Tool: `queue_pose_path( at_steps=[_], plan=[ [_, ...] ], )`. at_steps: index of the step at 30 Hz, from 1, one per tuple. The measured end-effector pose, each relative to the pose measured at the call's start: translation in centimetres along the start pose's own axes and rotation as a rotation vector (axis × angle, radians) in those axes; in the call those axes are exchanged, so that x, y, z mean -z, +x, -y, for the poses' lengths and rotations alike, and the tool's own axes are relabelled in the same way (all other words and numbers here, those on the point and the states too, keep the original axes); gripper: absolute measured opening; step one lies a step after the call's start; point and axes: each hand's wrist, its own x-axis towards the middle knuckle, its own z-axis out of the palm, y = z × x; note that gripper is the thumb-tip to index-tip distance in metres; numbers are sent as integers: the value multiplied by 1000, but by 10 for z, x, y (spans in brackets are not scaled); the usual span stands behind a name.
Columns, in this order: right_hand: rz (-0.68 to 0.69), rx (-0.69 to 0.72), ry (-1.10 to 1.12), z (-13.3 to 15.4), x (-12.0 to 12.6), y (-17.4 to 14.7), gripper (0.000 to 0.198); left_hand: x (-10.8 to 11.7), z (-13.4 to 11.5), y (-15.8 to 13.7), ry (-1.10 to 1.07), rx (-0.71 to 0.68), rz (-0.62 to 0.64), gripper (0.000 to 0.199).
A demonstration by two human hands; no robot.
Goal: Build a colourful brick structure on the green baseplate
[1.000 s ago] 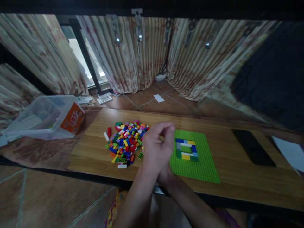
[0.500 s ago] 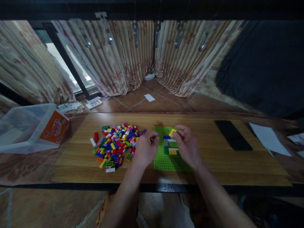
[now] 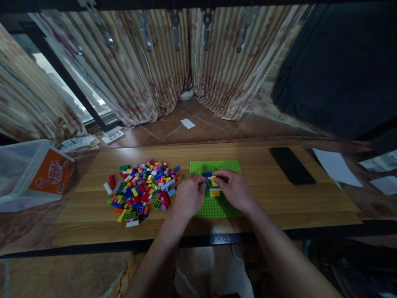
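Note:
A green baseplate (image 3: 217, 209) lies on the wooden board, bearing a small outline of building bricks with a blue brick (image 3: 206, 174) along its far side and a yellow brick (image 3: 214, 193) along its near side. My right hand (image 3: 234, 186) comes in from the right, thumb and finger pinching another yellow brick (image 3: 215, 181) over the middle of this outline. At the outline's left side is my left hand (image 3: 190, 194), its fingers curled together; whatever they may grip is hidden. The fingers also cover part of the bricks.
Left of the baseplate spreads a pile of loose coloured bricks (image 3: 139, 190). Beyond it stands a clear plastic bin (image 3: 25, 174) with an orange label. A black phone-like slab (image 3: 292, 165) lies on the right, beside white paper (image 3: 336, 167). The wooden board (image 3: 93, 223) ends at a dark front edge.
My right hand has lowered the yellow brick from above the outline's far side to its middle. My left hand has moved in against the outline's left side. The whole view has shifted slightly.

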Motion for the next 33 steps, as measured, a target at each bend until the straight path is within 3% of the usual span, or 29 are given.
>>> queue_pose_path(
  at_steps=[11,24,33],
  plan=[
    [-18,-98,-126,9,-7,1,11,-4,1,-1,45,-40,9,23],
    [-73,-4,-180,5,-12,-4,14,-2,-2,-3,48,-84,14,24],
    [-54,-26,-382,11,-12,-4,20,-2,-3,-5,64,-104,15,23]
  ],
)
